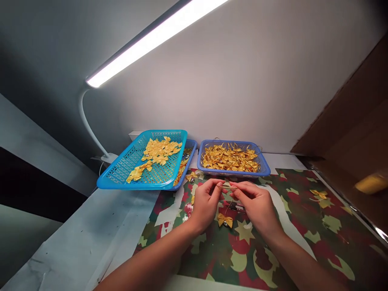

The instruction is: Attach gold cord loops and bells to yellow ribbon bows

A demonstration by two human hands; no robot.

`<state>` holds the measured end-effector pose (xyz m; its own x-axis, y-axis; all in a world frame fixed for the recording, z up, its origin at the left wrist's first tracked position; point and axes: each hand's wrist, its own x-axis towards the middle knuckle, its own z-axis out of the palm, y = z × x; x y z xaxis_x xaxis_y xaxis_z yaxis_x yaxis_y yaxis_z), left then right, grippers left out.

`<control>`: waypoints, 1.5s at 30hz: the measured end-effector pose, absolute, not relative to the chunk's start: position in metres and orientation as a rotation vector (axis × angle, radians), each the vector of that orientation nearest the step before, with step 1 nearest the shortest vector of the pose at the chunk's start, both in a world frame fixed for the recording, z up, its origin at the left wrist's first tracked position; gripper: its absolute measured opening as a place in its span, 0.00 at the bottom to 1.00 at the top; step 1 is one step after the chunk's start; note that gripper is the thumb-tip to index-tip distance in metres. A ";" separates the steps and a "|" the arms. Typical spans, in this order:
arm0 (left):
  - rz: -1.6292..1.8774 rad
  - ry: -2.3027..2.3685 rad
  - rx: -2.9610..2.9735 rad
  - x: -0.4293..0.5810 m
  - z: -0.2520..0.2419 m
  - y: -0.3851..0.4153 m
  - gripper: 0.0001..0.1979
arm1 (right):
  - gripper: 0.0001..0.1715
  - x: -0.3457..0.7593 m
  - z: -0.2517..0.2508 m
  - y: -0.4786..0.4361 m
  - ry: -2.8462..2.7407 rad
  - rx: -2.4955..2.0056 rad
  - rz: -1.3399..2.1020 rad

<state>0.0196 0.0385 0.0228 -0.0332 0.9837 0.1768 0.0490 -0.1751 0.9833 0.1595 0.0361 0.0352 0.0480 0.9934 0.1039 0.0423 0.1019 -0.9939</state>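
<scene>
My left hand [204, 206] and my right hand [257, 204] meet above the patterned sheet, each pinching a thin gold cord [227, 187] stretched between thumbs and fingertips. From the cord hangs a gold ribbon bow [224, 219] with a small silver bell at its middle. Behind the hanging cord, near my right hand, lies a small dark tool [236, 206], partly hidden, its kind unclear. Another gold bow [191, 176] with a silver bell rests beyond my left hand.
A teal basket [106, 180] of loose gold bows sits atop a blue basket [192, 145] at left. Another blue basket [266, 167] holds many corded bows. A lamp [151, 44] shines overhead. Bows [319, 194] lie at right beside a cardboard box [342, 117].
</scene>
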 end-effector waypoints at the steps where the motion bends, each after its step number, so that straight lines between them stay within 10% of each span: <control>1: 1.359 1.143 1.307 0.021 0.023 0.038 0.13 | 0.12 0.159 0.035 0.036 -1.189 -1.175 1.128; 10: 1.374 0.922 1.220 0.026 0.016 0.026 0.07 | 0.22 0.147 0.043 0.027 -0.605 -1.019 1.547; 45: 1.521 0.964 1.501 0.026 0.015 0.012 0.05 | 0.17 0.146 0.053 0.018 -0.674 -0.978 1.376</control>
<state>0.0258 0.0119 0.0150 -0.0025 0.9113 0.4116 -0.0169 -0.4116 0.9112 0.1458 0.0183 0.0535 0.1160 0.9823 -0.1471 -0.4855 -0.0731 -0.8712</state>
